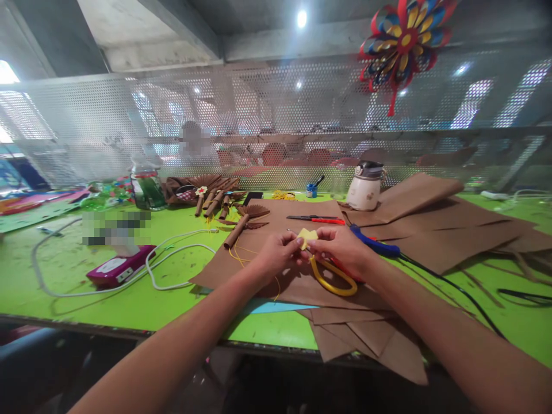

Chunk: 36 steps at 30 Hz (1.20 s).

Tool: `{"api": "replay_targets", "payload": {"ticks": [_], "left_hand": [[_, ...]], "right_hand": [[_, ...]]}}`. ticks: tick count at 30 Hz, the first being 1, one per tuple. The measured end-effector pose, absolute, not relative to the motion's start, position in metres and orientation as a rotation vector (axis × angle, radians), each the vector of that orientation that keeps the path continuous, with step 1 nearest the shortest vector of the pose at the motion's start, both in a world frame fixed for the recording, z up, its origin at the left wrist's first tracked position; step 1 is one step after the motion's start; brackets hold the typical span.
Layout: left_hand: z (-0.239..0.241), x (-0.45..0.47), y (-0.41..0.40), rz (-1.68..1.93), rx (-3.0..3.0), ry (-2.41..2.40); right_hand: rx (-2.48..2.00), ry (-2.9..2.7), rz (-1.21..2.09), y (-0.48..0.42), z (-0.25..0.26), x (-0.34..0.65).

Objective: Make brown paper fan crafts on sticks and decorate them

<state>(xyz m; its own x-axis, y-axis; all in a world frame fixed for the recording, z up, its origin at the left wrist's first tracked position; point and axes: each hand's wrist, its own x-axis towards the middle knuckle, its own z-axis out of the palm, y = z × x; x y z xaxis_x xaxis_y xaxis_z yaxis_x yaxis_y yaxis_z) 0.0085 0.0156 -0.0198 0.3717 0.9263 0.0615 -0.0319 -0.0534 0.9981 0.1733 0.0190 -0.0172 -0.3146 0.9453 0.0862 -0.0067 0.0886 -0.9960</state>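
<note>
My left hand (276, 253) and my right hand (340, 248) meet over the brown paper sheets (297, 215), both pinching a small pale yellow piece of paper (307, 237) between their fingertips. Yellow-handled scissors (334, 279) hang under my right hand, their loop resting on the brown paper. Thin yellow thread (241, 256) trails on the paper by my left hand.
Red-handled scissors (317, 219) lie behind my hands. A white jug (364, 186), a blue glue gun (374, 244) with black cable, rolled brown paper fans (215, 198), a glass jar (146, 185) and a pink device (119, 268) with white cable sit on the green table (86, 270). A mesh screen stands behind.
</note>
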Motion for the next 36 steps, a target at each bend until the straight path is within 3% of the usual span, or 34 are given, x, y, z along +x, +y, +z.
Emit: {"api": "replay_targets", "payload": {"ticks": [8, 19, 24, 30, 36], "left_hand": [[-0.020, 0.008, 0.018, 0.998, 1.459, 0.886], [-0.023, 0.002, 0.021, 1.005, 1.096, 0.690], [-0.019, -0.001, 0.022, 1.083, 1.119, 0.693], [-0.014, -0.005, 0.020, 0.894, 1.144, 0.552], [-0.012, -0.003, 0.016, 0.802, 1.204, 0.569]], "right_hand": [[-0.989, -1.373, 1.362, 0.022, -0.017, 0.177], [-0.889, -1.260, 1.262, 0.018, -0.022, 0.163], [-0.808, -1.440, 1.261, 0.017, -0.012, 0.175], [-0.757, -2.002, 1.017, 0.010, 0.010, 0.192], [-0.857, -1.983, 0.881, 0.008, 0.009, 0.192]]}}
